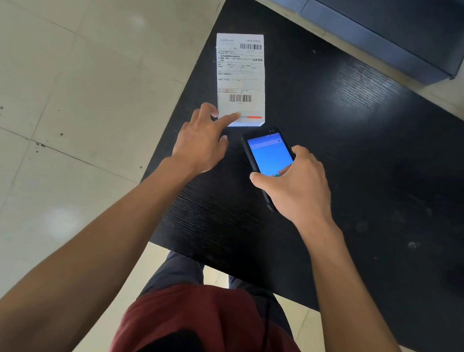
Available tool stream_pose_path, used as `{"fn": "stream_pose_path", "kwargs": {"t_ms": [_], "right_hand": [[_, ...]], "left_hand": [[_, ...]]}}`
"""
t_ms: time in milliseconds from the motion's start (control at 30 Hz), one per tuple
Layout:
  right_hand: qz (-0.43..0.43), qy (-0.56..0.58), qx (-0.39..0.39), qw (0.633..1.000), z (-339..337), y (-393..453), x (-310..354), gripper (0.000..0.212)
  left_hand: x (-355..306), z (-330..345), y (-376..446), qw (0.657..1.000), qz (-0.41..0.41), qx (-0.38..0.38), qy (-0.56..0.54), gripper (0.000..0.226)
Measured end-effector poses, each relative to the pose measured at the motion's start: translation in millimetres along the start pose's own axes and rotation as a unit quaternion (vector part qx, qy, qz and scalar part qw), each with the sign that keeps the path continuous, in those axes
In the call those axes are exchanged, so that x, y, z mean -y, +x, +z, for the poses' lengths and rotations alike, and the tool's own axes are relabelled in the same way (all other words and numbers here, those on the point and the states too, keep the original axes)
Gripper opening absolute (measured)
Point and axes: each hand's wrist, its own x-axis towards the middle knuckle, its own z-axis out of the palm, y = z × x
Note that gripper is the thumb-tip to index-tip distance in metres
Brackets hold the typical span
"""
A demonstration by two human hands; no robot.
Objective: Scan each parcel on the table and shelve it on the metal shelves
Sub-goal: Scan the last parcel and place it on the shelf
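Left hand (201,140): fingers spread and loose, holding nothing; the index fingertip (236,115) presses down on the near-left corner of the parcel, the thumb lying off its left edge.
Parcel (240,81): a flat white packet, label up, lying along the left edge of the tabletop (345,131) toward the far corner; its long side runs away from the person.
Label: two barcodes show, one at the far end and one (240,98) nearer the hand, both unobstructed.
Handling: it looks thin, light and somewhat bendy, likely to slide on the smooth dark top if pushed; probably not fragile, though the contents are hidden.
Where to hold: judged best pinched at the near short edge or along the left long side that sits by the tabletop's edge, thumb beneath, keeping fingers clear of the barcodes.
Scanner (269,157): a dark handheld with a lit blue screen, just beside the parcel's near-right corner, its top pointing at the packet.
Right hand (296,183): fingers curled round the scanner's lower body, thumb on its left side, gripping it firmly.
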Motion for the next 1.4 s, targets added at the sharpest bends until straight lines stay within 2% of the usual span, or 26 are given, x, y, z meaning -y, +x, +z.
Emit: {"fn": "stream_pose_path", "kwargs": {"t_ms": [167,333,500,833,933,1033,1133,1267,1400], "right_hand": [[0.001,-0.003,0.006,1.000,3,-1,-3,0.078],[-0.007,-0.005,-0.005,1.000,11,-1,-9,0.090],[0.010,-0.007,0.035,0.999,30,11,-23,0.094],[0.012,-0.041,-0.038,0.998,82,28,-41,0.096],[0.008,-0.053,-0.060,0.997,90,29,-42,0.094],[0.008,-0.056,-0.068,0.996,93,32,-39,0.093],[0.004,-0.079,-0.061,0.995,95,36,-36,0.092],[0.036,-0.078,-0.006,0.996,84,54,-23,0.102],[0.001,0.037,-0.030,0.999,66,79,7,0.096]], "left_hand": [[1,-1,2,1.000,0.000,0.010,0.015,0.055],[2,0,2,1.000,0.000,0.014,0.016,0.056],[4,-4,3,0.999,0.004,0.029,0.021,0.057],[3,-7,2,0.999,0.003,0.034,0.014,0.057],[4,-6,2,0.998,-0.014,0.051,-0.041,0.059],[7,-8,2,0.985,-0.036,0.101,-0.133,0.062],[9,-13,4,0.979,-0.029,0.125,-0.161,0.063],[11,-17,9,0.972,-0.014,0.101,-0.211,0.063],[8,-21,14,0.952,-0.043,0.048,-0.298,0.079]]}}
